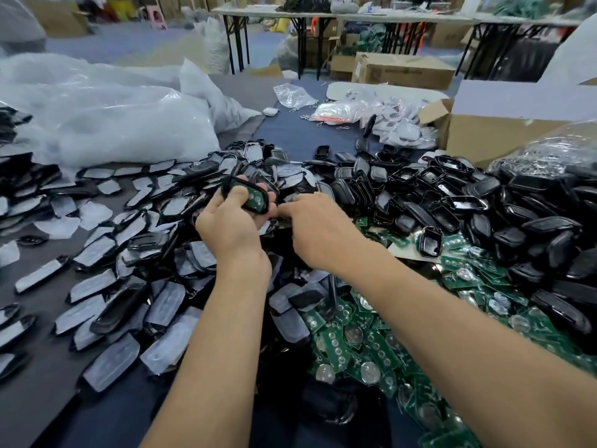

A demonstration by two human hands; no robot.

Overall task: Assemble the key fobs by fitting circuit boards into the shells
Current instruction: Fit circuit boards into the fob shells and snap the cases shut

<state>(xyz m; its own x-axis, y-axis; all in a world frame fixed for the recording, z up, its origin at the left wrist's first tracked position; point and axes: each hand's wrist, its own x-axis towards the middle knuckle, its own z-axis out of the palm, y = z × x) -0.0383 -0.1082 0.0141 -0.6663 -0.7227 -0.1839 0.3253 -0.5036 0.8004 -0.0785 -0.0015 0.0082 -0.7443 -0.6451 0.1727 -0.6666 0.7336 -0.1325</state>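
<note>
- Circuit boards (352,347) lay heaped at lower centre.
- Left hand (231,223) kept fingers clamped on a board-filled shell (255,198), mid-frame.
- Right hand (318,229) had fingers curled beside it; hold unclear.

Long folding tables (355,15) with pale tops and black legs stretch across the top of the frame, standing on a grey-blue floor (129,43). Cardboard boxes (403,71) sit at upper right. A blurred pink stool (157,17) stands at upper left. The light is even.
</note>
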